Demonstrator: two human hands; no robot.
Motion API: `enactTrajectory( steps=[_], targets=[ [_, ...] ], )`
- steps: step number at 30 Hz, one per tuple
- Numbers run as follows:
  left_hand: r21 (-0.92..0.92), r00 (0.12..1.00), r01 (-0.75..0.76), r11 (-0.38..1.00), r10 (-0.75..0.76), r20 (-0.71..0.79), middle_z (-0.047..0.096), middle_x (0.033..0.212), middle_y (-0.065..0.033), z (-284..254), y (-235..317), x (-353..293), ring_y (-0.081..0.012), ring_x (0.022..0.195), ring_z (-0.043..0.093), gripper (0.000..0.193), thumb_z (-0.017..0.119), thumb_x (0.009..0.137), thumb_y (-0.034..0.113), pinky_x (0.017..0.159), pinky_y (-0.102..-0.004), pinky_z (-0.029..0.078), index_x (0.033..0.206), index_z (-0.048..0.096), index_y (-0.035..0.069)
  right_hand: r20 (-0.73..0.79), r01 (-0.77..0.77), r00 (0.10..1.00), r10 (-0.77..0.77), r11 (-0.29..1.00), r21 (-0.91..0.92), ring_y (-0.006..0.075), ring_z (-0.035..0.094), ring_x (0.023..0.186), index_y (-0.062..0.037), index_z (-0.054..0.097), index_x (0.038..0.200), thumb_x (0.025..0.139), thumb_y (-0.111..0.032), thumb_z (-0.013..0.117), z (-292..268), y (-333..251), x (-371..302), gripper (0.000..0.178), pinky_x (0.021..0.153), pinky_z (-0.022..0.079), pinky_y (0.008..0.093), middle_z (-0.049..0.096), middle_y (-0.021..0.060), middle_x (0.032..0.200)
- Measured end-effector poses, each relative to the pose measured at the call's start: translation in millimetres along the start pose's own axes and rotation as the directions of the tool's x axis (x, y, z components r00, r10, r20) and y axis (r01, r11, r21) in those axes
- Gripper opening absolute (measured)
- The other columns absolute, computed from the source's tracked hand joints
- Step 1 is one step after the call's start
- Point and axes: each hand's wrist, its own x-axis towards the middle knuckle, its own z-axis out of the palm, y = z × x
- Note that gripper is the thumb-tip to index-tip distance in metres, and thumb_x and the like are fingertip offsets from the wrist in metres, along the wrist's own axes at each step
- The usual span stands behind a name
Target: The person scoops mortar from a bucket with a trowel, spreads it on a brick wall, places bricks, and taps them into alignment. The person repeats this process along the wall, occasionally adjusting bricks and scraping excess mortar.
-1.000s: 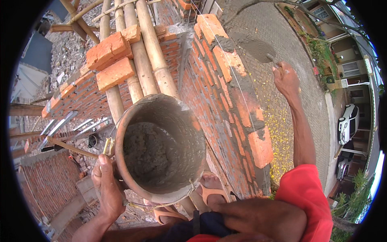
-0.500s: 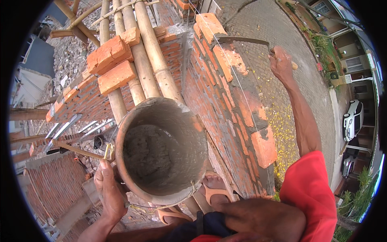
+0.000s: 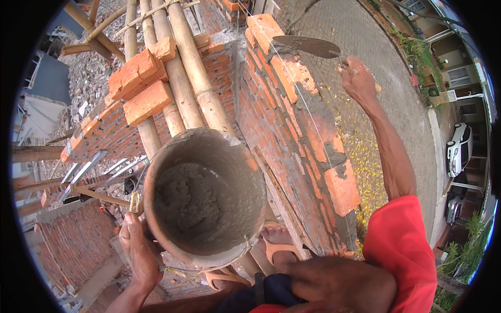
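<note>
A brick wall [image 3: 279, 141] slants from the top centre of the frame to the lower right, bamboo poles [image 3: 206, 96] to its left. Below the poles, at lower centre, a round bucket [image 3: 237, 177] holds grey mortar [image 3: 188, 198]. The person's left hand [image 3: 140, 245] grasps the bucket's left side, thumb pointing up along the outer wall just below the rim; its other fingers are mostly hidden. At upper right, a trowel [image 3: 313, 47] extends leftward from the fingers of the right hand [image 3: 359, 81], which are clenched around its handle. The blade lies over the wall's far end; whether it touches cannot be told. A thin string [image 3: 310, 112] runs along the wall's top.
</note>
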Motion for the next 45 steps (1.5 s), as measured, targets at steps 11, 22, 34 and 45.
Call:
enactTrajectory(
  steps=[11, 22, 34, 45],
  targets=[
    [0.084, 0.999, 0.046, 0.995, -0.046, -0.006, 0.072, 0.112, -0.0127, -7, 2, -3, -0.0139, 0.096, 0.067, 0.055, 0.045, 0.111, 0.05, 0.082, -0.0313, 0.058, 0.124, 0.061, 0.0, 0.628, -0.325, 0.756, 0.184, 0.938, 0.117, 0.0384, 0.062, 0.07, 0.0069, 0.067, 0.094, 0.098, -0.026, 0.058, -44, -47, -6, 0.034, 0.072, 0.047, 0.0516, 0.061, 0.028, 0.076],
    [0.054, 0.999, 0.013, 0.998, -0.01, -0.052, 0.072, 0.109, -0.0125, -4, -3, 0, -0.0139, 0.093, 0.068, 0.055, 0.044, 0.111, 0.05, 0.077, -0.0311, 0.06, 0.129, 0.06, 0.001, 0.537, -0.213, 0.836, 0.116, 0.969, 0.122, 0.0502, 0.065, 0.078, 0.005, 0.071, 0.094, 0.098, -0.025, 0.055, -23, -58, -10, 0.034, 0.078, 0.05, 0.0575, 0.065, 0.0301, 0.082],
    [0.031, 0.997, 0.032, 0.999, -0.029, -0.066, 0.072, 0.113, -0.0147, -6, -3, -3, -0.0182, 0.097, 0.07, 0.056, 0.043, 0.112, 0.049, 0.079, -0.0327, 0.063, 0.135, 0.057, 0.0, 0.68, -0.616, 0.669, 0.3, 0.736, 0.281, 0.0128, 0.054, 0.055, -0.0007, 0.057, 0.085, 0.107, -0.028, 0.051, -48, -49, -2, 0.035, 0.046, 0.045, 0.0312, 0.052, 0.0023, 0.069],
    [0.086, 0.996, 0.037, 0.996, -0.029, -0.089, 0.073, 0.113, -0.0134, -21, -5, -6, -0.0152, 0.096, 0.07, 0.059, 0.045, 0.11, 0.053, 0.076, -0.0327, 0.063, 0.133, 0.06, 0.0, 0.578, -0.697, 0.699, 0.421, 0.581, 0.42, 0.0072, 0.057, 0.065, -0.0068, 0.058, 0.089, 0.107, -0.032, 0.058, -103, -104, -76, 0.031, 0.056, 0.05, 0.0261, 0.062, 0.002, 0.084]
  ],
)
